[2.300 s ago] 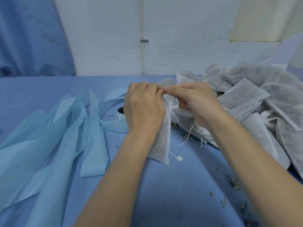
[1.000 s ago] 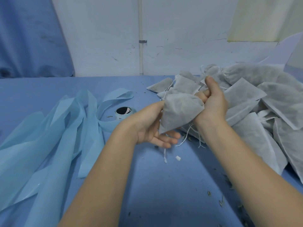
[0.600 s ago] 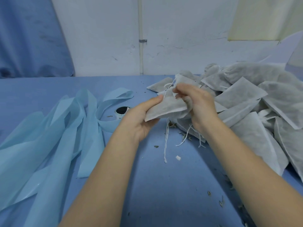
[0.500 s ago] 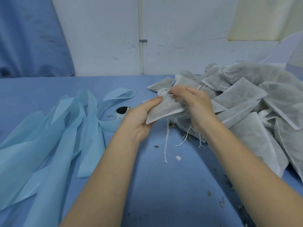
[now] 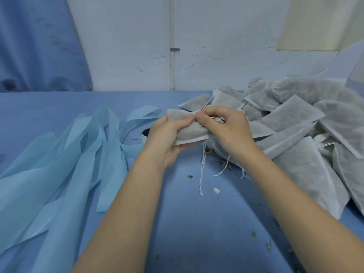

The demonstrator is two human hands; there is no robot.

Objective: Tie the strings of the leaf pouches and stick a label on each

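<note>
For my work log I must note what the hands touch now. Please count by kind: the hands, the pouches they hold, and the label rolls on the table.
Hands: 2, the left hand and the right hand
Held pouch: 1
Label roll, partly hidden behind the left hand: 1
Total: 4

Two hands are in play, the left hand and the right hand, sharing one held pouch. One heap of pouches sits at right, too overlapped to count. One label roll peeks out. Several blue backing strips tangle left, number unclear.
</note>
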